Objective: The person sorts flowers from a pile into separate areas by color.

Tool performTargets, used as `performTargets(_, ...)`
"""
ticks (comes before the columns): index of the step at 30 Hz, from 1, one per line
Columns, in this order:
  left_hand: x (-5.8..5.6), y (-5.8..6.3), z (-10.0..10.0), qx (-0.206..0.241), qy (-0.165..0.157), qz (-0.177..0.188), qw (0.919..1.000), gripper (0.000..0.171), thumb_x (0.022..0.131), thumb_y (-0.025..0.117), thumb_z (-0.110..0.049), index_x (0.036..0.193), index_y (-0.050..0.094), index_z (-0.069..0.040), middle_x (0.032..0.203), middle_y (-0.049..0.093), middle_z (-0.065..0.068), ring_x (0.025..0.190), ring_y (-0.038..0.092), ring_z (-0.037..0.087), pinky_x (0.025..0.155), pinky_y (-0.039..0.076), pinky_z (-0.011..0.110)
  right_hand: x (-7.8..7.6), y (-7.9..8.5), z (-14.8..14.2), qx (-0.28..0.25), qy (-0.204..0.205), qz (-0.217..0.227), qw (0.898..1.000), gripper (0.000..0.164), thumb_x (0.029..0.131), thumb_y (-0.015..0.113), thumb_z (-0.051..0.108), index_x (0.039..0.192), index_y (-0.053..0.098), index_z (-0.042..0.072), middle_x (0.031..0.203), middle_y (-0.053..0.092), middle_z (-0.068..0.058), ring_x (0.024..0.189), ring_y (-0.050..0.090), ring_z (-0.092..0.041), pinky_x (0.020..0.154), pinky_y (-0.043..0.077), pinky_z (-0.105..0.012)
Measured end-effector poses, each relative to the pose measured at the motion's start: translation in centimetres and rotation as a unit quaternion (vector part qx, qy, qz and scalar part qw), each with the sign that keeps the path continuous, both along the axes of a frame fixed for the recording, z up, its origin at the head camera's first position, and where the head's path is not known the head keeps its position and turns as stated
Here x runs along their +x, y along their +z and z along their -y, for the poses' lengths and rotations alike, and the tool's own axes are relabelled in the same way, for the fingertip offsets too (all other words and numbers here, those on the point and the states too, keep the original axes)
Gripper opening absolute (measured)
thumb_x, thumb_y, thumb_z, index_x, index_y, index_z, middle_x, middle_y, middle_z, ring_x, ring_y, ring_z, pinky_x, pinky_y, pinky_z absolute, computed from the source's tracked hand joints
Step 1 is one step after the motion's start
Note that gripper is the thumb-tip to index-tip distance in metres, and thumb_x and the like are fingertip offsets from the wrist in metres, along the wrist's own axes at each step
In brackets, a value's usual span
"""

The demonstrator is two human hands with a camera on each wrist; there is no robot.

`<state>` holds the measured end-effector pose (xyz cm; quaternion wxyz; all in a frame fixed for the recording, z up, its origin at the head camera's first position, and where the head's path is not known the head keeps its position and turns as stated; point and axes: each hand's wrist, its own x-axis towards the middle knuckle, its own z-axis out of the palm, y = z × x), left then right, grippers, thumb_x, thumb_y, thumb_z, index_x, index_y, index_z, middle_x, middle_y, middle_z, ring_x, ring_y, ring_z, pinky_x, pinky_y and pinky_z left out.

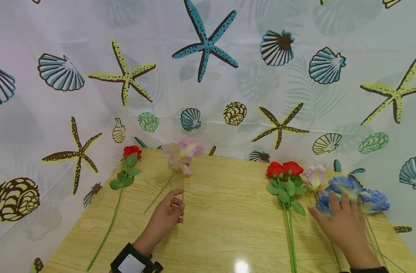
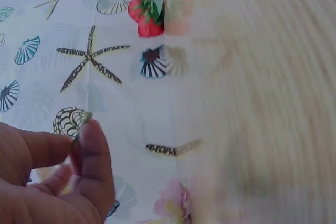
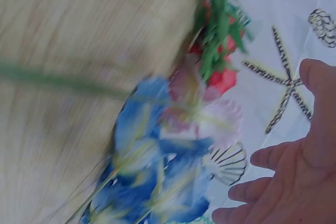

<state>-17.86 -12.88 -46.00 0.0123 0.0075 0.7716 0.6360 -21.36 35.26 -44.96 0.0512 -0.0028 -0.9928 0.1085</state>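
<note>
My left hand pinches a thin stem between thumb and fingers. That stem runs up toward the pink and yellow flowers at the back of the table; a second stem slants beside it. In the left wrist view, a bit of green stem shows at the fingertips. The right hand, fingers spread, is over the blue flowers; whether it touches them cannot be told. Just left of it are a pale pink flower and red roses with green stems.
A single red rose with a long stem lies along the left side of the wooden table. Behind the table hangs a white cloth printed with starfish and shells. The left wrist wears a black strap device.
</note>
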Motion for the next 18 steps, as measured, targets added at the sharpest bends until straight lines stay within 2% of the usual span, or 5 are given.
performTargets(5,-0.3,-0.4,-1.4,0.047,-0.036,-0.003,0.9983,0.034,0.094,0.05,-0.005,0.128,0.047,-0.007,0.096,0.05,0.014,0.074,0.053,0.021,0.063,0.051,0.042,0.1,0.1,3.3,-0.028,0.05,-0.027,0.998,0.093,0.087,0.044,0.062,0.142,0.019,-0.008,0.139,0.009,-0.042,0.124,0.007,-0.061,0.088,0.016,-0.072)
performTargets(8,-0.3,-0.6,-2.5,0.076,-0.06,0.017,0.9951,0.032,0.095,0.051,-0.008,0.127,0.047,-0.006,0.098,0.05,0.014,0.076,0.052,0.02,0.064,0.051,0.039,0.4,0.5,5.6,-0.059,0.073,-0.032,0.995,0.09,0.087,0.048,0.059,0.141,0.023,-0.009,0.14,0.016,-0.039,0.125,0.015,-0.057,0.09,0.021,-0.069)
performTargets(12,0.2,-0.5,-4.2,0.114,-0.087,0.045,0.9887,0.03,0.095,0.051,-0.011,0.124,0.047,-0.005,0.102,0.05,0.016,0.078,0.052,0.018,0.065,0.05,0.033,0.6,0.9,8.5,-0.115,0.087,-0.026,0.989,0.083,0.089,0.047,0.056,0.141,0.027,-0.005,0.14,0.026,-0.032,0.122,0.029,-0.051,0.087,0.031,-0.065)
performTargets(15,0.6,-0.4,-5.3,0.136,-0.096,0.056,0.9845,0.028,0.094,0.053,-0.011,0.121,0.049,-0.004,0.102,0.051,0.016,0.079,0.052,0.018,0.065,0.049,0.031,0.6,0.8,10.8,-0.186,0.109,-0.036,0.976,0.07,0.091,0.047,0.052,0.141,0.032,0.004,0.139,0.034,-0.023,0.12,0.038,-0.044,0.086,0.038,-0.06)
performTargets(18,0.9,-0.7,-6.1,0.146,-0.098,0.066,0.9823,0.025,0.093,0.054,-0.012,0.117,0.051,-0.004,0.102,0.052,0.014,0.079,0.052,0.017,0.065,0.049,0.03,0.8,0.6,13.3,-0.254,0.145,-0.061,0.954,0.057,0.092,0.051,0.043,0.138,0.038,0.013,0.135,0.042,-0.013,0.118,0.045,-0.033,0.085,0.044,-0.052)
